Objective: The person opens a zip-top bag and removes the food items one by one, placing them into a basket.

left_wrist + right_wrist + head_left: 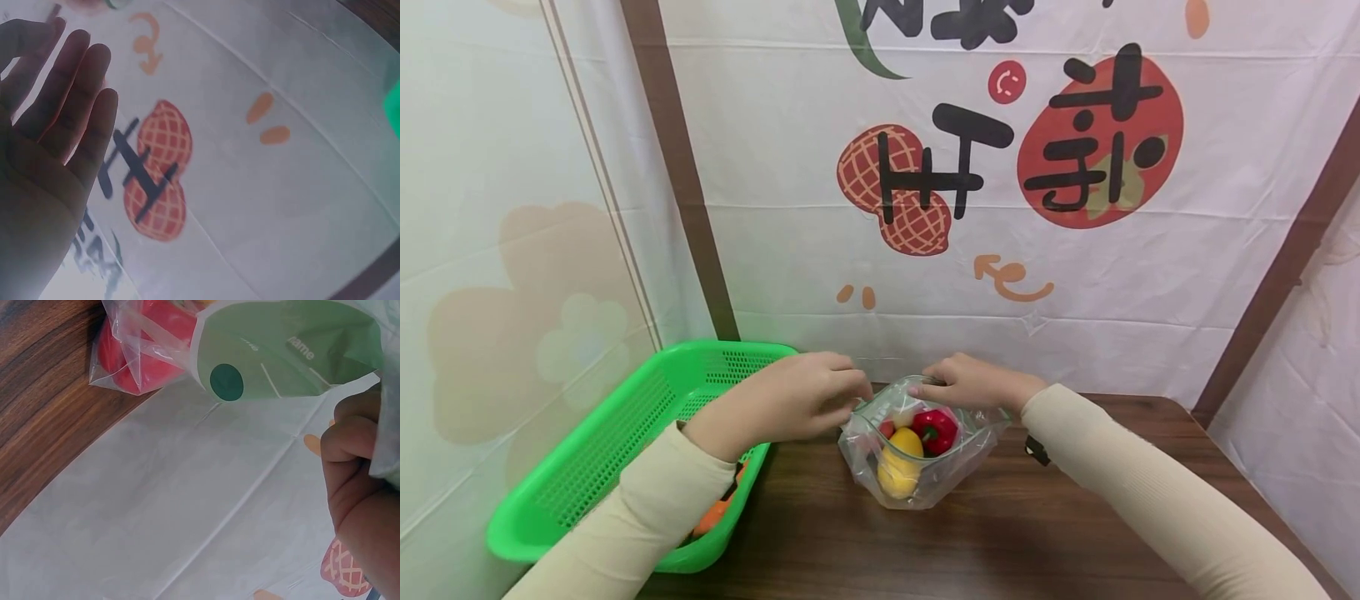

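Note:
A clear zip-top bag (942,483) stands on the table with its mouth spread. In it lie a red bell pepper (936,432), a smooth yellow fruit (900,467), and a reddish and a pale piece partly hidden behind. My left hand (808,396) pinches the left side of the bag's rim between thumb and fingertips; the other fingers are fairly straight in the left wrist view. My right hand (973,382) grips the far right rim, thumb over the opening and fingers curled outside. The right wrist view shows the bag's green printed label (281,353) beside that hand.
A green plastic basket (647,400) stands left of the bag, partly under my left forearm, with orange pieces (709,518) inside. Dark wood table (1000,533) extends in front and to the right. A printed white curtain (775,167) hangs close behind the bag.

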Demonstrator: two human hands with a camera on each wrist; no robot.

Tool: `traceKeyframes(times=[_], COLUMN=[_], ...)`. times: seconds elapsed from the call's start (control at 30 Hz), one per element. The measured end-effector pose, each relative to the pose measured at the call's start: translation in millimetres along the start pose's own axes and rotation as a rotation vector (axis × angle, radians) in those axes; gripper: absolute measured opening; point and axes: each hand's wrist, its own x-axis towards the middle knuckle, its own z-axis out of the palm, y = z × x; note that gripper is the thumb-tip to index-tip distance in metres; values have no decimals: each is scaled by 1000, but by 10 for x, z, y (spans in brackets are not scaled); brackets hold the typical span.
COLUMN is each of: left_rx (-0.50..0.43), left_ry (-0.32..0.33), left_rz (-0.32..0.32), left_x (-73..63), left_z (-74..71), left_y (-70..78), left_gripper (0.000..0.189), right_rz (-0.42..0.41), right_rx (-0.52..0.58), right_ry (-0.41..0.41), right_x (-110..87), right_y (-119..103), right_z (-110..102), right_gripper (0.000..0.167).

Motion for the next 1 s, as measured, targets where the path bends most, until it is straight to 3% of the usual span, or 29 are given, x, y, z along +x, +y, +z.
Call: traceKeyframes(times=[0.27, 0.53, 0.8, 1.0], left_rx=[-50, -73, -78, -75], left_ry=[-42, -96, -241, -313], left_rz=[35, 71, 110, 63], left_x=[200, 365, 599, 680], left_z=[121, 245, 470, 571], left_y=[137, 226, 310, 344], left_gripper=[11, 11, 4, 9], right_rz=[-13, -47, -79, -72], right_rx=[-9, -10, -40, -42], right_ry=[11, 19, 28, 27], right_x=[6, -6, 20, 14], right_y=[8, -5, -28, -9], right_z=[18, -7, -15, -5], right_gripper=[39, 29, 32, 32])
